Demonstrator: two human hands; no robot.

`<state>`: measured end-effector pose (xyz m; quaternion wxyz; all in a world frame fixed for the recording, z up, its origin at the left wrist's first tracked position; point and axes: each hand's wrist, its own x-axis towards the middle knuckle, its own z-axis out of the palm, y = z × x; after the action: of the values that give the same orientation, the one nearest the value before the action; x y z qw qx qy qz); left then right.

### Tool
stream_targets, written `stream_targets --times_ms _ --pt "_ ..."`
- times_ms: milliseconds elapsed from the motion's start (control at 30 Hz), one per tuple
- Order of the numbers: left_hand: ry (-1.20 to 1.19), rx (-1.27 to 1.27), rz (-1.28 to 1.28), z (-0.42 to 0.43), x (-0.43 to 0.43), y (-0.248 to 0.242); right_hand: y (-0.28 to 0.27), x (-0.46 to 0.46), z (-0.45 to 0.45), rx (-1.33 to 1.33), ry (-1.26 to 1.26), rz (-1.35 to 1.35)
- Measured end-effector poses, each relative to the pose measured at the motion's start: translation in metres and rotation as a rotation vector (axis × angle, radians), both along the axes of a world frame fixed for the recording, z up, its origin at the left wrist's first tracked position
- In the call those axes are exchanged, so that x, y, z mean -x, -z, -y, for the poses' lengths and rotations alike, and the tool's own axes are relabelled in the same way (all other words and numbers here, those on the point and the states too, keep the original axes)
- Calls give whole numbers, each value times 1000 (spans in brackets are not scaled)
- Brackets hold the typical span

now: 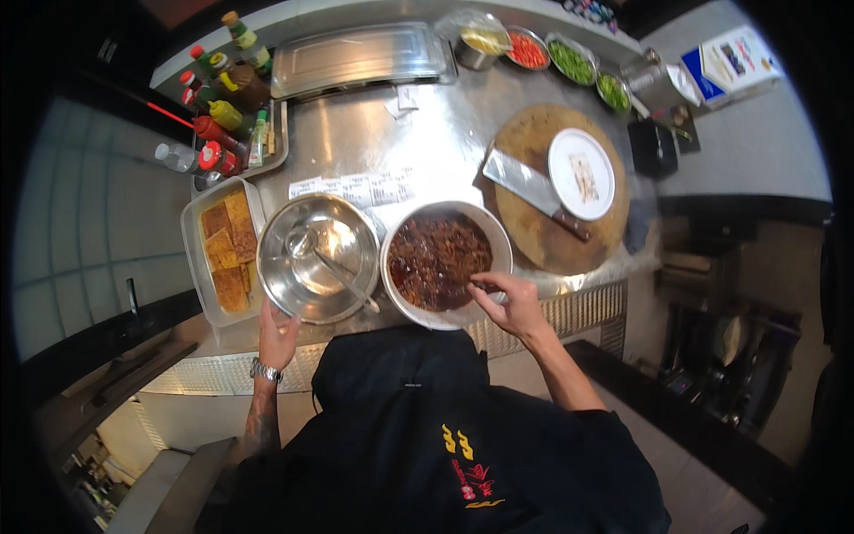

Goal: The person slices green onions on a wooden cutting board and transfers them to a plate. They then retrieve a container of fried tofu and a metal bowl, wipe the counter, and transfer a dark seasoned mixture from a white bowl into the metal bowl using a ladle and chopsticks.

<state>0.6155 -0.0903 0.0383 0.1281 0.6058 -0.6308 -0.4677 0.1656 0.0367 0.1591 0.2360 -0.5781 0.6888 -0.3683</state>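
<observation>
My left hand (279, 337) is at the near left rim of a shiny steel bowl (347, 233), with its fingers partly hidden by the bowl's edge. Inside the bowl rests a steel ladle (337, 270), its handle reaching over the near rim. To the right stands a round white tub (502, 250) holding a dark, glossy chopped food in sauce (437, 257). Over the tub's near right rim is my right hand (514, 304), thumb and fingertips drawn together. A dark spot shows at these fingertips; whether it is a held piece is unclear.
Left of the bowl, a plastic container (193, 267) holds browned slabs (230, 247). Bottles (227, 117) crowd a tray behind it. On a round chopping board (520, 140) lie a cleaver (524, 180) and a white plate (564, 157). Chopped-vegetable bowls (570, 60) and a lidded steel pan (360, 57) line the back.
</observation>
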Motion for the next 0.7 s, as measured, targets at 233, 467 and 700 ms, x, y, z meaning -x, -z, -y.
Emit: stream_targets --times_ms 233,467,700 --pt "59 -16 16 8 5 6 37 -10 3 -181 -122 -109" --pt "-104 -87 -158 17 6 19 17 -34 -25 -50 -16 124" --pt "-227 -351 -469 28 1 38 46 -62 -9 -53 -5 14"
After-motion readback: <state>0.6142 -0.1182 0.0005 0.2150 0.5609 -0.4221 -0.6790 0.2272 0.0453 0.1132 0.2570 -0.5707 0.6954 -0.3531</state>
